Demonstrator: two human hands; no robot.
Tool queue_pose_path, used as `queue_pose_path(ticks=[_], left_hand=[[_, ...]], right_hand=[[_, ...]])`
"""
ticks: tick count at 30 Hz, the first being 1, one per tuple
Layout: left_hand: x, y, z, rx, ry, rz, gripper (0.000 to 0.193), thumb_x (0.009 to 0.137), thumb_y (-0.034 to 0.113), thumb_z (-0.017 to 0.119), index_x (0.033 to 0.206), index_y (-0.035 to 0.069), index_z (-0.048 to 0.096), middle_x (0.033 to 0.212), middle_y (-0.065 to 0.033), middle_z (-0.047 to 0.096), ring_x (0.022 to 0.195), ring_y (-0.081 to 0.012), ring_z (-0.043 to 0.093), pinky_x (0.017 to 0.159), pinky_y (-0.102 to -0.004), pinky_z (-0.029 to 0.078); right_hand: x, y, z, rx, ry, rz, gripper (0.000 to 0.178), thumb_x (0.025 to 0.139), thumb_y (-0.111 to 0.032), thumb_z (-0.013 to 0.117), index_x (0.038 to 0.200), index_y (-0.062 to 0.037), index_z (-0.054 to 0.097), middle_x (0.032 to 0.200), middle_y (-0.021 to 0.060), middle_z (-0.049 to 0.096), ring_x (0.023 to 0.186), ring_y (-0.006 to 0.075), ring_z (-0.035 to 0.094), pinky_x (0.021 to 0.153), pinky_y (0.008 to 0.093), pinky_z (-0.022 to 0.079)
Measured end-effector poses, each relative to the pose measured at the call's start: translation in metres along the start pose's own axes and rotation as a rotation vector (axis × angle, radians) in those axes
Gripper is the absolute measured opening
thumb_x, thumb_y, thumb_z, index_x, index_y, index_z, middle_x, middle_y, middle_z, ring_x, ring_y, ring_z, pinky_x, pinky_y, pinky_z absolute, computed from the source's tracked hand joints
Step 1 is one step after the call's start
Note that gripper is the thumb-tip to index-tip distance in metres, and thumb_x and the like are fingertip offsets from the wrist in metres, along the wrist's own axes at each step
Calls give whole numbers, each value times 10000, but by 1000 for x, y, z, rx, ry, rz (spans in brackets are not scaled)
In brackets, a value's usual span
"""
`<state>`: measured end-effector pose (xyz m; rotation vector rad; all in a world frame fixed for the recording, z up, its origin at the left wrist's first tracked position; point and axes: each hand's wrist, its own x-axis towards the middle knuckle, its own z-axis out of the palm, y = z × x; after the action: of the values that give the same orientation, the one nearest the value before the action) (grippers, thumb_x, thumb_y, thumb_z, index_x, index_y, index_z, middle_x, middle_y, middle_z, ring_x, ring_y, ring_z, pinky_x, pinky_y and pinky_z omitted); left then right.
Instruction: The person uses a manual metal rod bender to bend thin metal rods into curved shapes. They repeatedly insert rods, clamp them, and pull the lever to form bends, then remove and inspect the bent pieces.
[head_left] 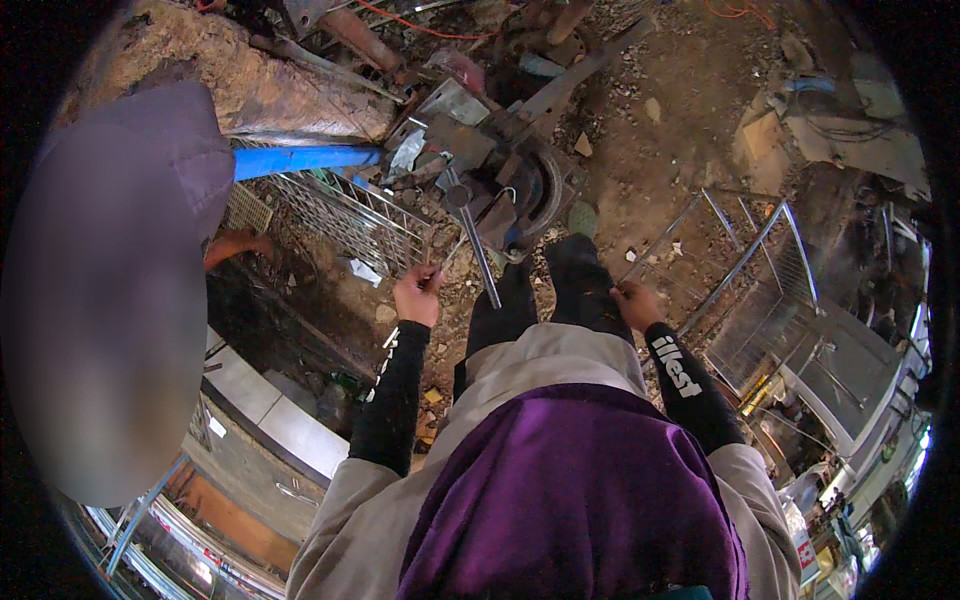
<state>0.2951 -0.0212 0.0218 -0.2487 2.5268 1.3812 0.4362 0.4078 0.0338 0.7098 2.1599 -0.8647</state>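
Note:
My left hand [418, 296] is closed with its fingertips pinched on a thin metal rod [453, 254]. From there the rod slants up toward a dark iron vise or bench tool [530, 195], where a small hooked end [511, 192] shows. A silver bar handle [477, 240] with a round head lies across the front of that tool, pointing back at my legs. Beside my right thigh, my right hand [639, 306] has its fingers curled against the dark trousers; whatever it may hold is too small to tell.
A person in grey [110, 300] is close on my left. Between us stand a wire rack [350, 215] and a blue bar [305, 160]. On my right a metal-framed wire rack [760, 280] rests on the dirt floor [670, 130]. Scrap metal is heaped ahead.

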Motion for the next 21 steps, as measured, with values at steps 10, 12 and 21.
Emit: queue_pose_path(ticks=[10, 12, 21], left_hand=[[-4, 10, -2, 34, -80, -67, 188, 885, 87, 767, 1045, -6, 737, 915, -78, 741, 792, -122, 665, 730, -304, 538], [-4, 10, -1, 0, -59, -32, 190, 875, 109, 776, 1025, -3, 743, 875, -81, 738, 769, -122, 663, 718, -303, 536], [-9, -9, 3, -272, 2, -112, 106, 878, 28, 730, 974, -15, 736, 870, -81, 725, 723, -127, 643, 674, -302, 529]], right_hand=[[14, 19, 11, 31, 21, -48, 490, 979, -429, 564, 1121, 25, 682, 1045, 267, 705, 1017, 433, 675, 895, 496, 512], [16, 16, 12, 9, 56, -71, 448, 978, -400, 578, 1111, 13, 688, 1023, 260, 711, 993, 421, 685, 869, 480, 523], [0, -179, -42, 233, -129, -420, 401, 927, -361, 690, 1098, 1, 675, 937, 200, 722, 910, 364, 712, 792, 411, 554]])
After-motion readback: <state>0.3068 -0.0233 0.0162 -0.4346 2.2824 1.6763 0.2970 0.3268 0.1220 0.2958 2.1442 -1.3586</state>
